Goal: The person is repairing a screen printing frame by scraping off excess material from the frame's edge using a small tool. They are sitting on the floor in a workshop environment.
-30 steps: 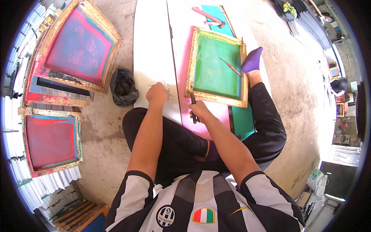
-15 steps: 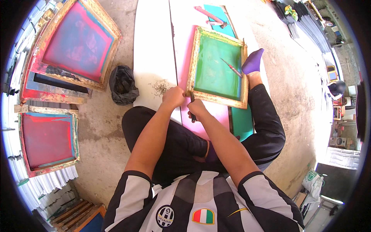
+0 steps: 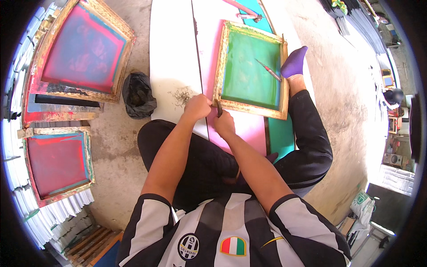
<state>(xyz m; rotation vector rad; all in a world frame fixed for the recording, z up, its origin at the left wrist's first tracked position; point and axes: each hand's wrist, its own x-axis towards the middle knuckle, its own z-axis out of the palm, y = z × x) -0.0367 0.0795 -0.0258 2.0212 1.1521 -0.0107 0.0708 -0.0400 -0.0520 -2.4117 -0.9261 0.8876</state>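
A wooden screen frame with green mesh lies on a pink sheet in front of me. My left hand is closed at the frame's near left corner. My right hand sits just beside it, shut on a small dark tool whose tip meets that corner. A thin red-handled tool lies on the green mesh. A small pile of dark scraps rests on the white board left of my hands.
Two red-meshed wooden frames lean at the left, with a black bag on the concrete floor. My foot in a purple sock rests by the frame's right edge. Stacked white sheets lie at lower left.
My left hand has moved right from the white board to the frame's near left corner, beside my right hand. The scraps on the board now show.
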